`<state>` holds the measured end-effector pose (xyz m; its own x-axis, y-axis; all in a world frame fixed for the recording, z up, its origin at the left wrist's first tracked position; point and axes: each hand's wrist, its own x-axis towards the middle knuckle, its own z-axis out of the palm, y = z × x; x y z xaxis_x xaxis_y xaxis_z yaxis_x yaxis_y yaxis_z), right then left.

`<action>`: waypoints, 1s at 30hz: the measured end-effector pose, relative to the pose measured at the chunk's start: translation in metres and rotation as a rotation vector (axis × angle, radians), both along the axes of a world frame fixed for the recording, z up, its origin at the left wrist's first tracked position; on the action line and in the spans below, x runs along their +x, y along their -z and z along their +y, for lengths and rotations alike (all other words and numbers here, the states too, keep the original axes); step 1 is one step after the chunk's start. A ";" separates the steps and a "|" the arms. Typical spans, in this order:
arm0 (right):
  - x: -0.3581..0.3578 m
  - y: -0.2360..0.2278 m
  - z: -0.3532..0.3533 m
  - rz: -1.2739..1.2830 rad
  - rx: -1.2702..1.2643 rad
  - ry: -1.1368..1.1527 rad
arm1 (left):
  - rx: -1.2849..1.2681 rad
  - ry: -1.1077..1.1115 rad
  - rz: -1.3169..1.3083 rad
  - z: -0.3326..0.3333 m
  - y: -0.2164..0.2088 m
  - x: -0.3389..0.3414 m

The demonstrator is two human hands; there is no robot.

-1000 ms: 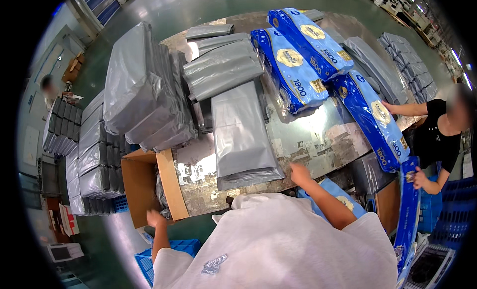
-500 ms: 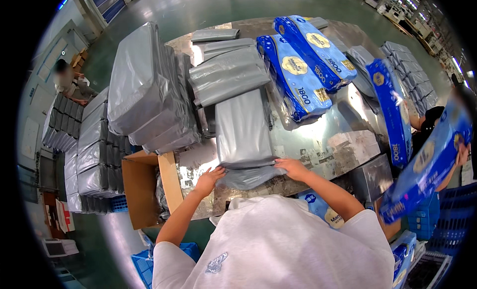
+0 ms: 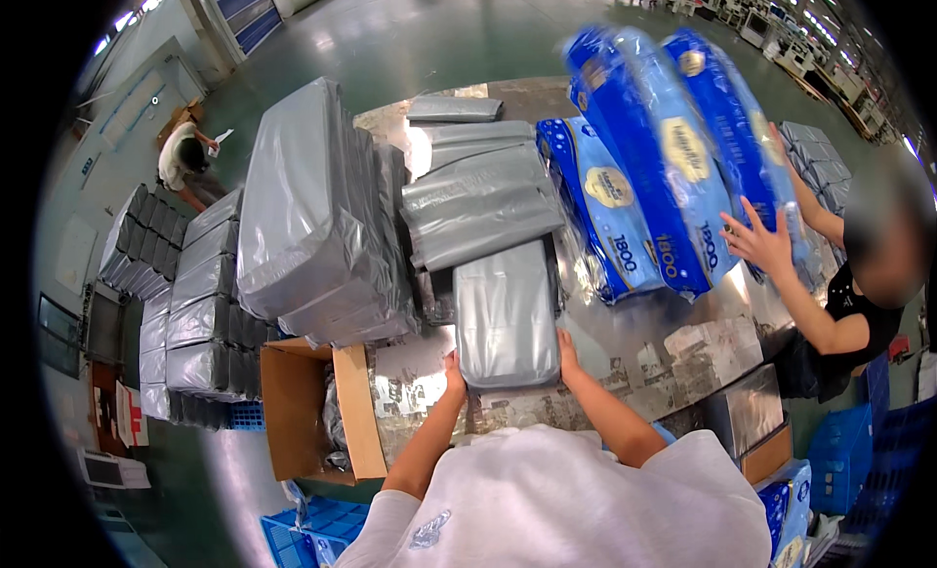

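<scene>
A grey plastic-wrapped package (image 3: 508,319) lies in front of me at the near side of the metal table, its near end rounded and snug. My left hand (image 3: 455,373) presses on its left side near the front corner. On the opposite side my right hand (image 3: 567,357) holds the right front corner, so the package sits between both hands. The undersides of my fingers are partly hidden by the package. Just beyond it lies a pile of flat grey plastic bags (image 3: 483,205), overlapping its far end.
A tall stack of grey packages (image 3: 293,207) stands at left, above an open cardboard box (image 3: 298,407). At right, blue tissue packs (image 3: 610,192) lie on the metal table (image 3: 625,363), with a co-worker's hand (image 3: 761,241) at them. More grey packages (image 3: 200,309) are piled at far left.
The loose grey plastic flap at the package's near end is no longer spread out. My hands have moved from the flap to the package's sides. The co-worker's blue packs have moved onto the table.
</scene>
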<state>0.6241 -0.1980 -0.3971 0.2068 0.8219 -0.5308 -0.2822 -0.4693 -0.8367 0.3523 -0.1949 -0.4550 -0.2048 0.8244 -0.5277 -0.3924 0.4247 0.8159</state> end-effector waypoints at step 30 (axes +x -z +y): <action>0.018 -0.507 -0.202 0.485 -0.348 -0.702 | -0.392 0.722 -0.110 -0.218 -0.578 -0.029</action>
